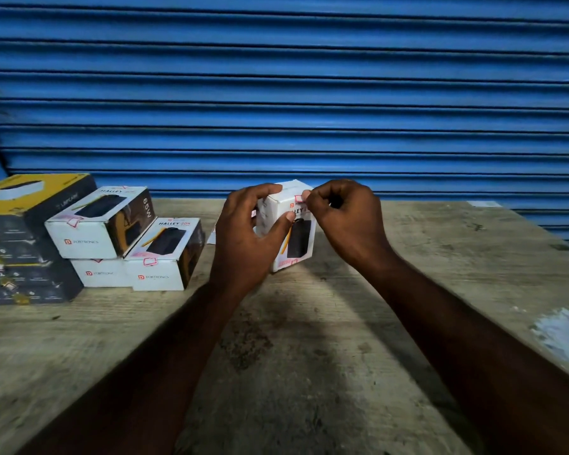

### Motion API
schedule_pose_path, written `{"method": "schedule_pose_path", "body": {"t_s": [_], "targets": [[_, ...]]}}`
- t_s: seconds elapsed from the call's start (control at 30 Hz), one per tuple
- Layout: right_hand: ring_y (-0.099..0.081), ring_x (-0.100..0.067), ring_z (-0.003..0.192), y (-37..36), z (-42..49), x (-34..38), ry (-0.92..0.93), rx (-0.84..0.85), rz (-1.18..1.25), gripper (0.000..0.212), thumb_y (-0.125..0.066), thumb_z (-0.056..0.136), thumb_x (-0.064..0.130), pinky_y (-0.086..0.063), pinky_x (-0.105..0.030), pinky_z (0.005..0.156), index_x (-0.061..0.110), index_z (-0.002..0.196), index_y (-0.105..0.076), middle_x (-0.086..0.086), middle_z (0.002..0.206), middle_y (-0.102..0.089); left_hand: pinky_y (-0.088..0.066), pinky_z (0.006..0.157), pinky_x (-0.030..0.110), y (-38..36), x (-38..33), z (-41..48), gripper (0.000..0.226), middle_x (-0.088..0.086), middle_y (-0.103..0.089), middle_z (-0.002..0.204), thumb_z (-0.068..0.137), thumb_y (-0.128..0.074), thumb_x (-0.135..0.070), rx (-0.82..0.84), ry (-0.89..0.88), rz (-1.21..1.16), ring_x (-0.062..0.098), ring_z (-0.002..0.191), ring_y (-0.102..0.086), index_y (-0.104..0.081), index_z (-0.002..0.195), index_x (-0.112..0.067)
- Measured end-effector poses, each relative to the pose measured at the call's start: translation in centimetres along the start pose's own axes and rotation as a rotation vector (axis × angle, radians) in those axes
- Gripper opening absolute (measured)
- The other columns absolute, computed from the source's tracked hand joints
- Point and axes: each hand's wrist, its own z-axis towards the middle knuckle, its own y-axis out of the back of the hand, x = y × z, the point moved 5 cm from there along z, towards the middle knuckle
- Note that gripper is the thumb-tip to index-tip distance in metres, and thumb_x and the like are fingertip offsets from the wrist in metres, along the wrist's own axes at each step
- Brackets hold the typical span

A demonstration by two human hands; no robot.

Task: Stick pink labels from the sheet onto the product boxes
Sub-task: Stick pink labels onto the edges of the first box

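Observation:
A white product box (297, 239) with a black device printed on it stands upright at the table's middle. My left hand (250, 238) grips its left side, thumb across the front. My right hand (345, 218) pinches a small pink label (299, 199) against the box's upper front edge. Another pink label (286, 262) sits near the box's bottom. The label sheet (212, 236) peeks out white behind my left wrist, mostly hidden. At the left lie three white boxes (165, 254) with pink labels on them.
A yellow and black carton (20, 238) stands at the far left beside the white boxes. The worn wooden table (309, 339) has a pale patch (562, 336) at its right edge. A blue roller shutter (283, 93) closes off the back.

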Motion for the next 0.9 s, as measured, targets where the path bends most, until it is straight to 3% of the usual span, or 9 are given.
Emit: {"method": "schedule_pose_path", "body": {"t_s": [0.33, 0.53, 0.77, 0.9], "targets": [[-0.058, -0.003, 0.071, 0.1, -0.1, 0.5, 0.032, -0.016, 0.072, 0.007, -0.075, 0.082, 0.020, -0.048, -0.023, 0.070, 0.018, 0.075, -0.074, 0.012, 0.075, -0.058, -0.056, 0.095, 0.040, -0.5, 0.3, -0.2, 0.036, -0.009, -0.059, 0.121, 0.088, -0.073, -0.020, 0.073, 0.062, -0.079, 0.012, 0.115, -0.061, -0.062, 0.122, -0.026], [-0.059, -0.007, 0.070, 0.1, -0.2, 1.0, 0.049, -0.013, 0.134, 0.007, -0.073, 0.082, 0.019, -0.049, -0.023, 0.070, 0.012, 0.079, -0.076, 0.006, 0.079, -0.059, -0.056, 0.095, 0.039, -0.5, 0.1, -0.2, 0.035, -0.001, -0.059, 0.124, 0.088, -0.072, -0.017, 0.072, 0.086, -0.152, 0.011, 0.114, -0.062, -0.062, 0.121, -0.025], [-0.055, 0.003, 0.065, 0.2, 0.0, 1.0, 0.017, 0.034, 0.196, 0.005, -0.074, 0.084, 0.012, -0.043, -0.013, 0.066, 0.011, 0.080, -0.076, 0.010, 0.077, -0.055, -0.056, 0.095, 0.039, -0.4, 0.0, -0.2, 0.035, 0.000, -0.059, 0.125, 0.088, -0.072, -0.017, 0.070, 0.079, -0.168, 0.013, 0.115, -0.062, -0.061, 0.120, -0.027], [-0.054, 0.005, 0.063, 0.1, 0.0, 1.3, 0.012, 0.067, 0.232, 0.019, -0.073, 0.086, 0.009, -0.043, -0.010, 0.064, 0.023, 0.073, -0.070, 0.006, 0.080, -0.056, -0.056, 0.095, 0.036, -0.3, 0.0, -0.1, 0.035, -0.001, -0.059, 0.124, 0.088, -0.072, -0.015, 0.068, 0.075, -0.162, 0.012, 0.115, -0.061, -0.062, 0.121, -0.025]]}}
